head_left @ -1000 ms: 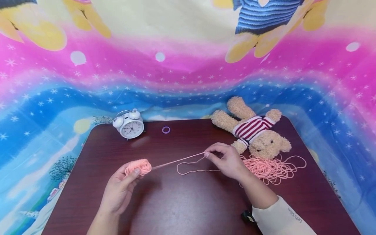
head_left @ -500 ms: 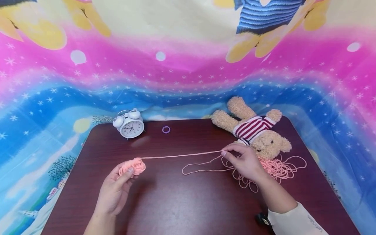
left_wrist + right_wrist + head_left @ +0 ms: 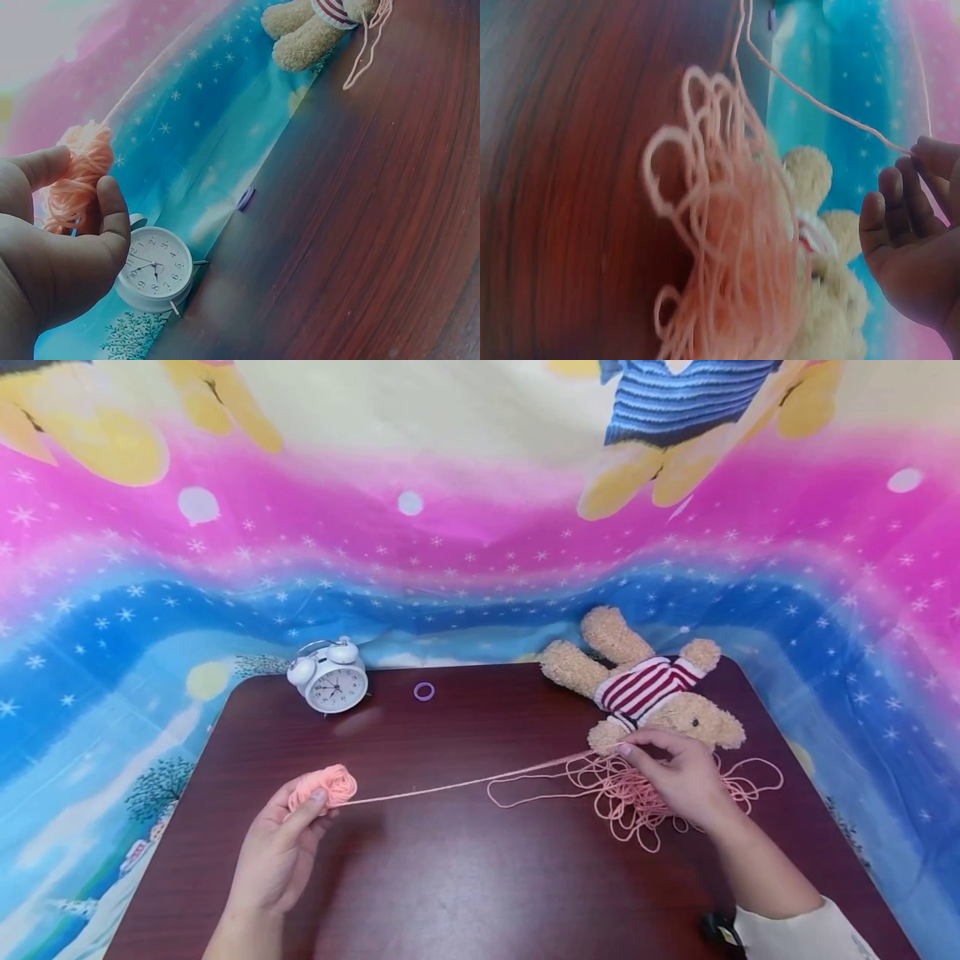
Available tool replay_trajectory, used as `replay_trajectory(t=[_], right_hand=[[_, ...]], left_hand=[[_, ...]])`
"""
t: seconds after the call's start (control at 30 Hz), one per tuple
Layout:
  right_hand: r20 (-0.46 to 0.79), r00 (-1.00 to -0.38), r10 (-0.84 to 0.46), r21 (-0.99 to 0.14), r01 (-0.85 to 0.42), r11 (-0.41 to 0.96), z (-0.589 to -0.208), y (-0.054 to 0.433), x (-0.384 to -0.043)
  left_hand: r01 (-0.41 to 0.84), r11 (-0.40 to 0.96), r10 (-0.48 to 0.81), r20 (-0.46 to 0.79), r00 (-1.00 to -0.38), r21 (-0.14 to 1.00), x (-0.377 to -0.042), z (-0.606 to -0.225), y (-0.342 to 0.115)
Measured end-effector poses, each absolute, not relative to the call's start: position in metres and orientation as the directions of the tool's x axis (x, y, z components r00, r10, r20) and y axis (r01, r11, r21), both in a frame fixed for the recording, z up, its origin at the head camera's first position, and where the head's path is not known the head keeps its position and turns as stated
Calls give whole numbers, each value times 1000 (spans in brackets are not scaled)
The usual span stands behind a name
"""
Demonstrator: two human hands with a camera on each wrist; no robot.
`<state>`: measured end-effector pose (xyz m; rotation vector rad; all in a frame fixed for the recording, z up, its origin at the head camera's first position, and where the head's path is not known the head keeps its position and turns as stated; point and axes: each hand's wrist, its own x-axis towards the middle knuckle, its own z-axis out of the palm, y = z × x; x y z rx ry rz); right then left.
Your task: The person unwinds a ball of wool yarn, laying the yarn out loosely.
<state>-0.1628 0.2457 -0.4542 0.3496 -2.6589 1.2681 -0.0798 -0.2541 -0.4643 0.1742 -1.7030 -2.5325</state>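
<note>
My left hand [image 3: 277, 847] holds a small wound ball of peach yarn [image 3: 335, 783] between thumb and fingers, above the left part of the table. In the left wrist view the yarn ball [image 3: 81, 176] is pinched by the thumb and a finger. A taut strand of yarn [image 3: 450, 787] runs from it to my right hand [image 3: 686, 777], which pinches it between thumb and forefinger. Below the right hand lies a loose heap of yarn [image 3: 633, 797], partly covered by that hand. The right wrist view shows the heap's loops [image 3: 735, 240], with the pinched strand [image 3: 832, 111] rising beside them.
A teddy bear [image 3: 641, 685] in a striped sweater lies at the back right, against the yarn heap. A white alarm clock [image 3: 335, 687] stands at the back left, with a purple ring [image 3: 424, 692] to its right. A printed cloth [image 3: 465, 568] hangs behind the dark table [image 3: 465, 885].
My right hand has moved right, over the heap, drawing the strand between the hands longer. The left hand has shifted slightly left with the yarn ball. The loose loop on the table has slid right.
</note>
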Motion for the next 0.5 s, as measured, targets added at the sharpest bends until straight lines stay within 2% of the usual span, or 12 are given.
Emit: replay_trajectory(t=[0.5], right_hand=[[297, -955, -22, -656, -220, 722, -442, 305, -151]], left_hand=[[23, -406, -149, -41, -988, 914, -76, -465, -262]])
